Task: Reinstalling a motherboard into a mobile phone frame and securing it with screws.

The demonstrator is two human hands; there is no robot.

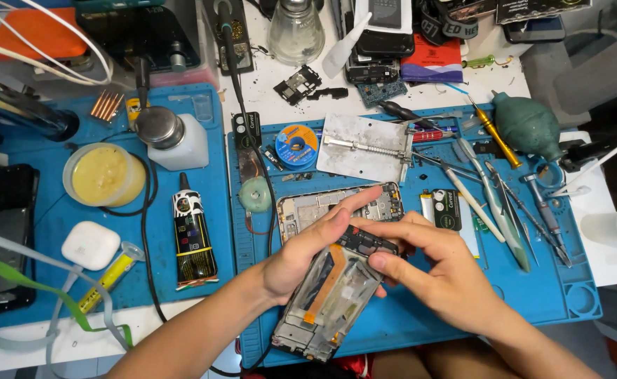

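Observation:
An opened phone frame (326, 298) with an orange flex strip and bare metal inside lies tilted over the near edge of the blue work mat (533, 295). My left hand (308, 245) cradles its upper left side, index finger stretched over a second opened phone chassis (308, 207) behind it. My right hand (431, 270) presses thumb and fingers on the dark top end of the frame. Both hands grip the same frame.
Tweezers, screwdrivers and a pry tool (505, 203) lie on the mat's right side by a green air blower (529, 126). A glue tube (195, 238), solder wick reel (296, 145), metal plate (364, 147), flux jar (105, 175) and white earbud case (89, 244) sit left and behind.

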